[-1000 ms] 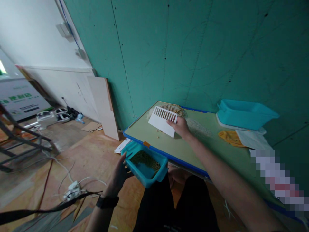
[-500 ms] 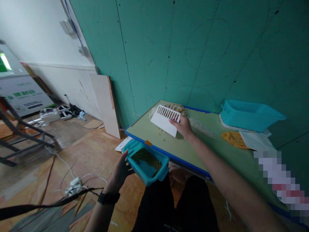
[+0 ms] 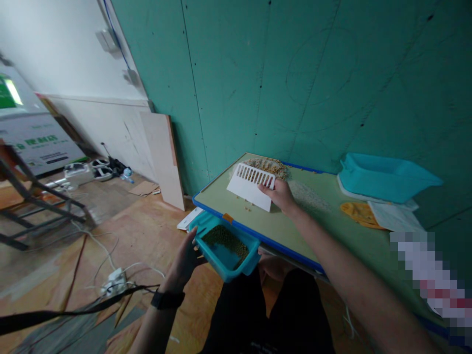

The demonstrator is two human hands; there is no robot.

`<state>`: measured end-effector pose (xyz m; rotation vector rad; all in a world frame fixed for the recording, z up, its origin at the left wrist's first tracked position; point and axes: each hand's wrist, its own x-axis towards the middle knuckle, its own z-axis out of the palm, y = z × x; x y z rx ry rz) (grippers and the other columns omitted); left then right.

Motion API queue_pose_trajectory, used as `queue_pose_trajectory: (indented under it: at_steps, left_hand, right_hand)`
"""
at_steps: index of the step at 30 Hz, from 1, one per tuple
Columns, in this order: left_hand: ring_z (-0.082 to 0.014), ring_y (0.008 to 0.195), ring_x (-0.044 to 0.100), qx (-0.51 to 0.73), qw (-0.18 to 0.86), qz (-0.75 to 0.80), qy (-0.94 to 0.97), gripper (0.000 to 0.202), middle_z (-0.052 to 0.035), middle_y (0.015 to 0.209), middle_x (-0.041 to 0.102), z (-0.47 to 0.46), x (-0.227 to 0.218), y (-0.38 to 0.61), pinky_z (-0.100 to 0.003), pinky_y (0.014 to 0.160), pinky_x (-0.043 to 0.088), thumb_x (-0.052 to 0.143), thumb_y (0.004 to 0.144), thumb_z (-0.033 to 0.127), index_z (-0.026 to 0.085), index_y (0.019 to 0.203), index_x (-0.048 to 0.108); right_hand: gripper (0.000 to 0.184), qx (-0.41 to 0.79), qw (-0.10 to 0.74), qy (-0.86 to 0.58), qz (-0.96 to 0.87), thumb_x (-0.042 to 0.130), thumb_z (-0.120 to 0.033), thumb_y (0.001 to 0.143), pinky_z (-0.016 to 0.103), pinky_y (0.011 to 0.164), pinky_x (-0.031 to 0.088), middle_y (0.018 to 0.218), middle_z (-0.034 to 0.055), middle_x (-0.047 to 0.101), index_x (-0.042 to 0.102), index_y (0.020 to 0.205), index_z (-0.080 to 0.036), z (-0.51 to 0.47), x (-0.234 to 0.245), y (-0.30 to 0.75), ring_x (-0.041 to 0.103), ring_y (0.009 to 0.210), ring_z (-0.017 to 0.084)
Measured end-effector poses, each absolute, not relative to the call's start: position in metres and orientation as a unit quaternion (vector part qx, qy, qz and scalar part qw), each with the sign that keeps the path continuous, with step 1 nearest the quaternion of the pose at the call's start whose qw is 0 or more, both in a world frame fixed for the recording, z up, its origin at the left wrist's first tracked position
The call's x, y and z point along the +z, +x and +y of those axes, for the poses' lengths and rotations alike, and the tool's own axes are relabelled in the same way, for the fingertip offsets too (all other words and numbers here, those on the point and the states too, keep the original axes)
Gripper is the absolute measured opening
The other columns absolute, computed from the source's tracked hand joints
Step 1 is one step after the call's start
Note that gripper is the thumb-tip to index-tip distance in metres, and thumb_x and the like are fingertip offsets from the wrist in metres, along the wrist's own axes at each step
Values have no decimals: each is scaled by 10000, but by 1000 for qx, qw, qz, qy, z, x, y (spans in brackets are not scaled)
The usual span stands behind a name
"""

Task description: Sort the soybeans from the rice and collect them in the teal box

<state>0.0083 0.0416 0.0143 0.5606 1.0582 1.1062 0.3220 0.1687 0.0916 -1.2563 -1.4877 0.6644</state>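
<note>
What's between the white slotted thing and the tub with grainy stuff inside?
In the head view, a strip of green tabletop with a few loose bits, then its blue edge with an orange patch.

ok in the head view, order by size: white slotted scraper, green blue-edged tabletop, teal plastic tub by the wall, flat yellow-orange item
1. Green blue-edged tabletop
2. Teal plastic tub by the wall
3. White slotted scraper
4. Flat yellow-orange item
</note>
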Motion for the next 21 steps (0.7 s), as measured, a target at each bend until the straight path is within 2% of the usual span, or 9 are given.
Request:
queue_pose_trajectory:
  at_steps: [6,11,16,21]
  left_hand:
    - [-294,834,698,488,692,472,246,563,-69,866,756,44,12,7,-461,733,593,757,707,653,201,1036,689]
    - [-294,839,710,490,692,470,244,541,-85,916,768,44,13,7,-453,737,589,734,743,638,202,1062,701]
    - [-270,812,712,492,693,461,254,468,-73,897,761,39,18,9,-446,756,589,653,851,585,194,1108,661]
    - [-261,799,713,498,700,453,238,477,-48,853,745,35,13,12,-427,733,592,652,847,602,214,1124,665]
  right_hand:
    - [279,325,509,-508,-614,751,-391,735,317,671,520,853,82,770,739,874,-149,164,94,320,686,756,223]
    - [308,356,508,-498,-607,767,-400,715,308,666,515,874,86,776,744,882,-141,162,96,318,686,760,221]
    - [328,369,511,-493,-600,779,-411,695,309,667,513,879,90,780,742,871,-138,156,98,318,690,755,220]
    - [349,354,503,-512,-600,785,-441,681,316,641,515,830,94,772,738,841,-135,146,101,320,688,728,228]
